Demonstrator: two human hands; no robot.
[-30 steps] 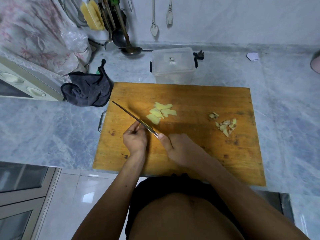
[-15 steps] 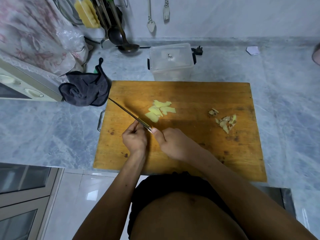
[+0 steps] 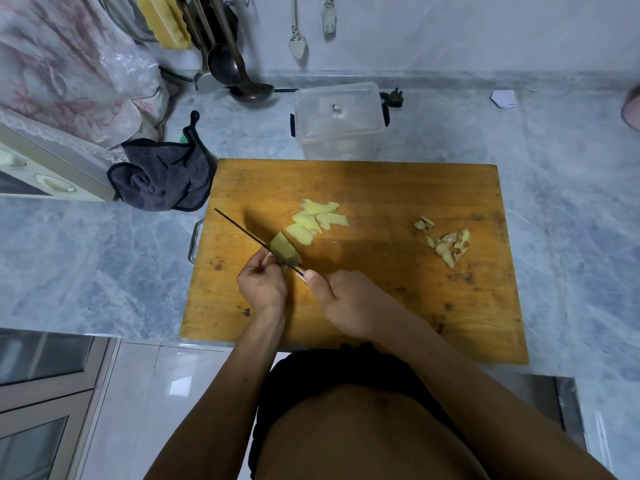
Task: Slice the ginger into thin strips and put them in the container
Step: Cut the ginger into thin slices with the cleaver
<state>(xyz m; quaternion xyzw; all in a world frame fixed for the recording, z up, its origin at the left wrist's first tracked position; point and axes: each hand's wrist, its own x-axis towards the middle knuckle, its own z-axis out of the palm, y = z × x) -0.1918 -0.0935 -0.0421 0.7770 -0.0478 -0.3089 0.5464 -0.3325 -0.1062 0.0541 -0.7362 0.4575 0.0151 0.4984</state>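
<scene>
On the wooden cutting board (image 3: 381, 188) lie several pale yellow ginger slices (image 3: 317, 218). A fresh slice (image 3: 284, 250) leans against the right side of the knife blade (image 3: 242, 232), which runs diagonally up to the left. My right hand (image 3: 349, 303) grips the knife handle, thumb along the spine. My left hand (image 3: 261, 284) is closed over the ginger piece, which is mostly hidden under its fingers on the left of the blade. A clear plastic container (image 3: 337, 121) with its lid on stands behind the board.
Ginger peel scraps (image 3: 446, 242) lie on the board's right half. A dark cloth (image 3: 162, 174) sits left of the board beside an appliance (image 3: 45, 168). Ladles (image 3: 239, 71) hang at the back wall. Marble counter (image 3: 571, 202) surrounds the board.
The knife has cut through again, and a new slice now stands against the blade beside the earlier slices. Both hands stay at the same spot on the board.
</scene>
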